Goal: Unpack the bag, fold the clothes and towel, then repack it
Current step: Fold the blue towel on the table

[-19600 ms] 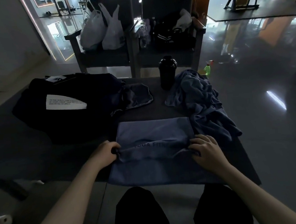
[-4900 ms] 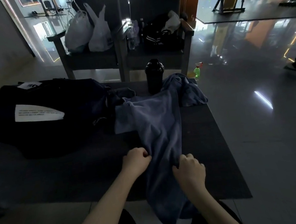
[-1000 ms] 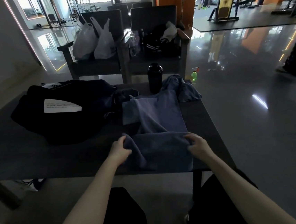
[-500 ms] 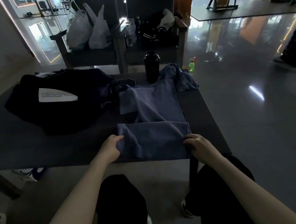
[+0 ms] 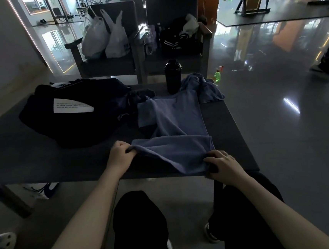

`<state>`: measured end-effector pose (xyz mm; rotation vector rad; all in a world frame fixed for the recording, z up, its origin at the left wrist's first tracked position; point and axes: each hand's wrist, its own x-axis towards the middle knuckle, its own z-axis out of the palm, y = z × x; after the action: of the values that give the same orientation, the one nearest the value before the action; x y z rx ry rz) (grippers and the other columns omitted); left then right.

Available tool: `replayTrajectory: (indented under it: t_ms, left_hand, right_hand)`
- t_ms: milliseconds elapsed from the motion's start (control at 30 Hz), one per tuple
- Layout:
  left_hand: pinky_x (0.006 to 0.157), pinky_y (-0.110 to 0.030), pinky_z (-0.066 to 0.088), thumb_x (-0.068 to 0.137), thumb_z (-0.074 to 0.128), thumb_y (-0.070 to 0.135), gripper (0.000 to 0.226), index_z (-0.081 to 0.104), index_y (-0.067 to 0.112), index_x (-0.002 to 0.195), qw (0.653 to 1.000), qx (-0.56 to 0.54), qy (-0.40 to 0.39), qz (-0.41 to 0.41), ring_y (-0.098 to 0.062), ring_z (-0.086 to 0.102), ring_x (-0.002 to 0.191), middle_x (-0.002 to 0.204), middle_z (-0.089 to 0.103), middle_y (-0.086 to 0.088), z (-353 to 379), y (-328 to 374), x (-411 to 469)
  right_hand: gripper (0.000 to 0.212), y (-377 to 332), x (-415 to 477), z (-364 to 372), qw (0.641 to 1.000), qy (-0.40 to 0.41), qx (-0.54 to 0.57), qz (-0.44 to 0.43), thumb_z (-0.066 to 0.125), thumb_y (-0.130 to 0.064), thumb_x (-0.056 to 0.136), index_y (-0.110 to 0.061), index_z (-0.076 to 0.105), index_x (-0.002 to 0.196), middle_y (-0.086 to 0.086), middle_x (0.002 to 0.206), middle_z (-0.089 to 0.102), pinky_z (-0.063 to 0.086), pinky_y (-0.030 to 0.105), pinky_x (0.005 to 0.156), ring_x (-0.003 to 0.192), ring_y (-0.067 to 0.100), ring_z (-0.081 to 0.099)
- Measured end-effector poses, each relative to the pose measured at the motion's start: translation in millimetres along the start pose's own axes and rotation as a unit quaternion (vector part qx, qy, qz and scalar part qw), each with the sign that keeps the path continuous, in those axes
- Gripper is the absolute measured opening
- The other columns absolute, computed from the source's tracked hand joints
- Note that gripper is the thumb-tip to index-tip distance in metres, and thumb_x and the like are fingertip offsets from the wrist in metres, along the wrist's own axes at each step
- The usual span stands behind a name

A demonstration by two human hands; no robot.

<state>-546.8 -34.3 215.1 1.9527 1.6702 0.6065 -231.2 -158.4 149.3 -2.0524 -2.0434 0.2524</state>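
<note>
Blue shirt [image 5: 171, 119] lay flat on the dark table [image 5: 32, 161], its near part doubled back over itself. The left hand [image 5: 120, 156] pinched the fold's left end, fingers curled around the cloth. The right hand [image 5: 222, 164] gripped the near right corner at the table's edge. A black bag [image 5: 75, 121] sat just left of the shirt, and a black bottle [image 5: 173, 77] stood behind it.
</note>
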Motion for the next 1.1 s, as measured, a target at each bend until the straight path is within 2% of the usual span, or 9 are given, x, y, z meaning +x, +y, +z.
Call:
replayTrajectory:
  t_ms: [233, 333, 433, 567, 633, 700, 833, 1000, 1100]
  left_hand:
    - [0.064, -0.017, 0.039, 0.090, 0.049, 0.002, 0.024, 0.064, 0.016, 0.099, 0.999, 0.000, -0.038, -0.004, -0.014, 0.056, 0.091, 0.100, 0.061, -0.001, -4, 2, 0]
    - [0.074, -0.022, 0.043, 0.089, 0.048, -0.002, 0.031, 0.063, 0.021, 0.105, 0.997, 0.010, -0.077, -0.015, -0.013, 0.055, 0.097, 0.104, 0.059, 0.003, -8, -2, 3]
    - [0.073, -0.026, 0.043, 0.093, 0.057, 0.013, 0.012, 0.064, 0.018, 0.101, 0.996, -0.046, -0.065, -0.031, -0.017, 0.058, 0.093, 0.097, 0.062, 0.001, -8, -3, 2]
    - [0.071, -0.030, 0.044, 0.096, 0.052, 0.021, 0.016, 0.063, 0.017, 0.086, 0.986, -0.153, -0.060, -0.039, -0.019, 0.060, 0.087, 0.088, 0.065, -0.003, -8, 0, -1]
    - [0.077, -0.034, 0.045, 0.097, 0.050, 0.022, 0.018, 0.063, 0.016, 0.085, 0.982, -0.166, -0.077, -0.055, -0.022, 0.060, 0.088, 0.087, 0.065, -0.005, -8, 3, -2]
    - [0.082, -0.035, 0.045, 0.098, 0.050, 0.025, 0.020, 0.065, 0.013, 0.093, 0.979, -0.144, -0.117, -0.087, -0.025, 0.061, 0.094, 0.093, 0.066, -0.008, -10, 8, -2]
    - [0.082, -0.033, 0.050, 0.094, 0.056, 0.036, 0.026, 0.070, 0.015, 0.099, 0.957, -0.068, -0.247, -0.133, -0.022, 0.064, 0.094, 0.096, 0.071, -0.007, -19, 24, -5]
    - [0.064, -0.028, 0.049, 0.087, 0.067, 0.028, 0.013, 0.067, 0.015, 0.087, 0.950, -0.102, -0.283, -0.088, -0.016, 0.063, 0.076, 0.081, 0.068, -0.004, -18, 35, 0]
    - [0.087, -0.042, 0.054, 0.088, 0.065, 0.025, 0.022, 0.066, 0.007, 0.102, 0.955, -0.154, -0.240, -0.079, -0.028, 0.067, 0.093, 0.099, 0.069, -0.016, -14, 36, 12]
  right_hand:
    - [0.009, -5, 4, 10, 0.982, 0.165, 0.094, 0.020, 0.067, -0.013, 0.086, -0.007, 0.073, 0.086, 0.007, 0.095, 0.071, 0.047, 0.039, 0.079, 0.093, 0.032, 0.062]
    - [0.019, -6, 2, -2, 0.957, 0.186, 0.206, 0.081, 0.056, -0.005, 0.092, -0.002, 0.061, 0.074, 0.008, 0.070, 0.062, 0.041, 0.034, 0.065, 0.067, 0.025, 0.057]
    - [0.035, -8, -2, -21, 0.930, 0.204, 0.281, 0.122, 0.048, -0.009, 0.097, -0.017, 0.042, 0.063, -0.003, 0.054, 0.044, 0.033, 0.027, 0.052, 0.048, 0.006, 0.037]
    - [0.033, -10, -2, -38, 0.914, 0.202, 0.317, 0.151, 0.044, -0.008, 0.098, -0.009, 0.038, 0.065, -0.001, 0.058, 0.041, 0.031, 0.016, 0.052, 0.054, 0.008, 0.033]
    - [0.031, -7, 3, -42, 0.914, 0.161, 0.330, 0.175, 0.045, -0.010, 0.097, 0.000, 0.043, 0.068, 0.001, 0.062, 0.044, 0.032, 0.021, 0.056, 0.061, 0.013, 0.039]
    - [0.030, -2, 6, -44, 0.925, 0.080, 0.314, 0.201, 0.047, -0.015, 0.097, 0.002, 0.053, 0.072, 0.005, 0.067, 0.051, 0.033, 0.031, 0.062, 0.070, 0.018, 0.046]
    - [0.024, 5, 5, -52, 0.926, -0.004, 0.285, 0.249, 0.048, -0.016, 0.095, -0.006, 0.067, 0.087, 0.010, 0.083, 0.064, 0.038, 0.030, 0.069, 0.083, 0.024, 0.058]
    - [0.024, 7, 4, -58, 0.922, 0.077, 0.254, 0.281, 0.045, -0.016, 0.094, -0.010, 0.057, 0.074, 0.008, 0.076, 0.058, 0.035, 0.031, 0.064, 0.079, 0.027, 0.053]
    - [0.033, 5, 9, -56, 0.913, 0.148, 0.275, 0.265, 0.045, -0.015, 0.094, -0.009, 0.046, 0.062, 0.004, 0.060, 0.049, 0.031, 0.034, 0.055, 0.062, 0.021, 0.044]
